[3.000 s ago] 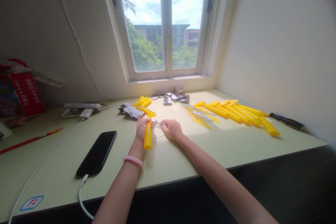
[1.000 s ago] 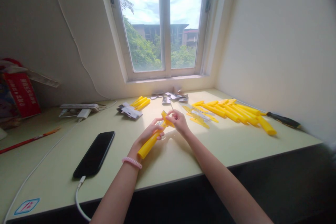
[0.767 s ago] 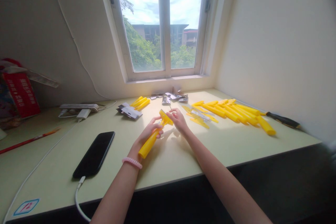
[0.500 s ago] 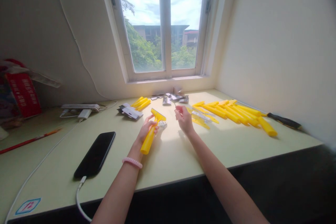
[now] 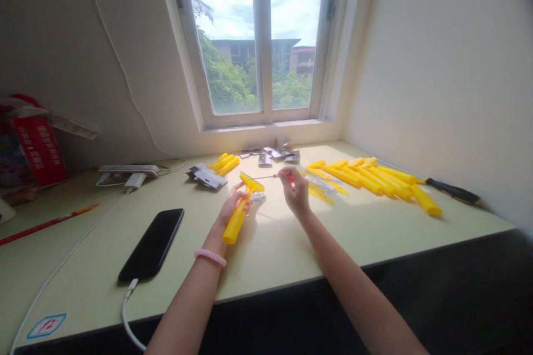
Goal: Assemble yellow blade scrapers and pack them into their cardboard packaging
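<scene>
My left hand (image 5: 229, 206) is closed round a yellow scraper (image 5: 235, 223), its wide head up and its hollow handle end toward me. My right hand (image 5: 297, 194) pinches a thin screwdriver (image 5: 265, 177), whose shaft points left with its tip at or very near the scraper's head. Whether the tip touches cannot be made out. Just behind the scraper lies a small heap of shiny metal bits (image 5: 259, 197), like screws. Right of my right hand are flat yellow pieces (image 5: 320, 195) and a clear plastic piece.
Several yellow scrapers (image 5: 362, 180) lie in a row at right, before a black-handled tool (image 5: 453, 192). Yellow handles (image 5: 227, 164), grey packets (image 5: 208, 176) and metal pieces (image 5: 265, 160) lie at the back. A phone (image 5: 152, 245) with a cable, and a power strip (image 5: 129, 171), are at left.
My right hand has turned, and the screwdriver now shows pointing left to the scraper's head. The left hand and scraper have stayed nearly still.
</scene>
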The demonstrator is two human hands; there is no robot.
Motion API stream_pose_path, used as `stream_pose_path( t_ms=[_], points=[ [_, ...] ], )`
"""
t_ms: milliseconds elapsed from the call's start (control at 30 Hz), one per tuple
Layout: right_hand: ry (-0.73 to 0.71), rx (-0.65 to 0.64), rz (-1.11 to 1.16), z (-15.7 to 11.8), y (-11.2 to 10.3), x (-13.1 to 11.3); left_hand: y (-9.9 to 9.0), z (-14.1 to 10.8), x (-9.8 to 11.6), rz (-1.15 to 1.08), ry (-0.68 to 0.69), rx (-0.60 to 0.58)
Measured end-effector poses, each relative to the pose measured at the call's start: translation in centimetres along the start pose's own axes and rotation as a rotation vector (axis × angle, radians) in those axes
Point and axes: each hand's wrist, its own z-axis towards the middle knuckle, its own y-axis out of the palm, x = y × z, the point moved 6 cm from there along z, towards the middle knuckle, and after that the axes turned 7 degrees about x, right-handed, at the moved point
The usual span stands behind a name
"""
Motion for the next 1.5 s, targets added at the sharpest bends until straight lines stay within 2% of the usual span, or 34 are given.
stream_pose_path(
  t_ms=[167, 400, 1300, 1500],
  points=[
    [-0.017, -0.012, -0.017, 0.00, 0.11, 0.00, 0.11, 0.16, -0.42, 0.039, -0.015, -0.050],
    [-0.025, -0.031, -0.001, -0.07, 0.26, 0.26, 0.03, 0.37, -0.53, 0.069, -0.015, -0.064],
    [-0.013, -0.045, 0.002, -0.05, 0.41, 0.32, 0.60, -0.32, -0.14, 0.023, -0.015, -0.046],
    [0.046, -0.057, 0.001, -0.10, 0.29, 0.63, 0.68, -0.46, -0.07, 0.074, -0.042, -0.016]
  ],
)
